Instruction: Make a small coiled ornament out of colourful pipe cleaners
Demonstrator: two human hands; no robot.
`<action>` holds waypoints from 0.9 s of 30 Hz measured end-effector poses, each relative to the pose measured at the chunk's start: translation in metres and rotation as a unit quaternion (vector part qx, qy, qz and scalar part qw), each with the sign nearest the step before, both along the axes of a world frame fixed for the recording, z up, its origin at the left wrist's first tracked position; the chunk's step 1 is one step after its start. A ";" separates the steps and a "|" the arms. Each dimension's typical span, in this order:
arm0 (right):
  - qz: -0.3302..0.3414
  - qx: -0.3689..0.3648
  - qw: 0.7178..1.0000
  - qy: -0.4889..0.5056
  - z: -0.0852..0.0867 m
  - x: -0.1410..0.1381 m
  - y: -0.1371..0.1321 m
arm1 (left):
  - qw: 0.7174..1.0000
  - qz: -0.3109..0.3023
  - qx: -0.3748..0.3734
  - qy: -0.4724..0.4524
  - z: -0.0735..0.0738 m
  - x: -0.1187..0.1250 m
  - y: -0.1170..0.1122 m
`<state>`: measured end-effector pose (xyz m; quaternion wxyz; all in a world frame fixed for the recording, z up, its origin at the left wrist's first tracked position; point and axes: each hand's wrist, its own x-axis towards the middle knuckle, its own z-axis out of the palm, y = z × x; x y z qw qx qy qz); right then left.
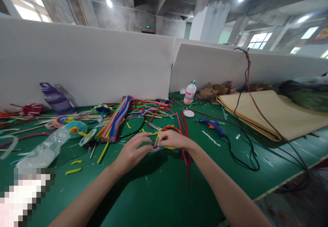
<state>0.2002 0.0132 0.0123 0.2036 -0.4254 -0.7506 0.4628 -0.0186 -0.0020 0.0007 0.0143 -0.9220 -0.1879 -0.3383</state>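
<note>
My left hand (134, 152) is partly closed, its thumb and fingertips at a small purple pipe cleaner loop (154, 149) held low over the green table. My right hand (174, 140) pinches at the same small piece from the other side, where a thin tan stick (156, 140) rises from the loop. The fingers hide part of the piece. Just beyond the hands lie scissors (154, 126) with their blades showing. Red pipe cleaners (189, 172) lie under and beside my right wrist, and something yellow shows below that hand.
A bundle of coloured pipe cleaners (116, 119) lies left of centre, near round fuzzy pieces (77, 128) and a clear plastic bag (44, 150). A purple bottle (56, 99) stands at the back left. Rightward are a pink-white bottle (190, 94), a blue glue gun (212, 126) with cord and folded tan sheets (271, 112).
</note>
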 end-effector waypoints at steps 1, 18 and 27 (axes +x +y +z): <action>-0.004 0.016 1.000 -0.001 0.001 0.000 -0.001 | 1.000 0.000 -0.009 -0.007 0.000 0.000 0.000; 0.063 -0.182 0.966 0.170 0.010 0.011 -0.001 | 0.854 -0.022 -0.466 -0.232 0.003 0.016 -0.003; 0.024 -0.242 0.880 0.408 -0.005 -0.014 -0.004 | 0.697 -0.005 -0.594 -0.400 0.002 0.028 -0.015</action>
